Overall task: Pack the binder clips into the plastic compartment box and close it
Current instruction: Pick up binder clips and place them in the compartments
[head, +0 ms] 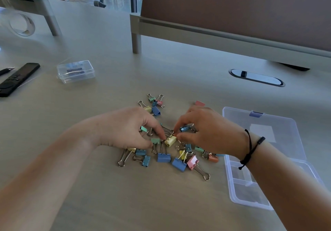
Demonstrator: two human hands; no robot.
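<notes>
A pile of coloured binder clips [161,141] is lying spread on a pale desk [107,186], and everything here is placed relative to that pile. Both hands are reaching into its middle. The left hand [125,128] is curling its thumb and forefinger down to the left side of a yellow clip [170,140]; the right hand [206,130] is curling its fingers at the clip's right side, with an orange bit showing at its fingertips. Whether either hand is actually gripping the yellow clip is unclear.

Just right of the pile, a clear plastic compartment box [238,193] is lying open, its lid [279,123] folded back flat beyond it, partly under the right forearm. A black cord bracelet [250,148] is circling that wrist.

Bare desk is stretching in front of the pile toward the viewer. Well to the far left, a small closed clear case [76,71] is sitting, and further left a black remote [18,79]. Beyond the pile to the right, an oval cable port [256,77] is set in the desk, below a partition panel [232,6].
</notes>
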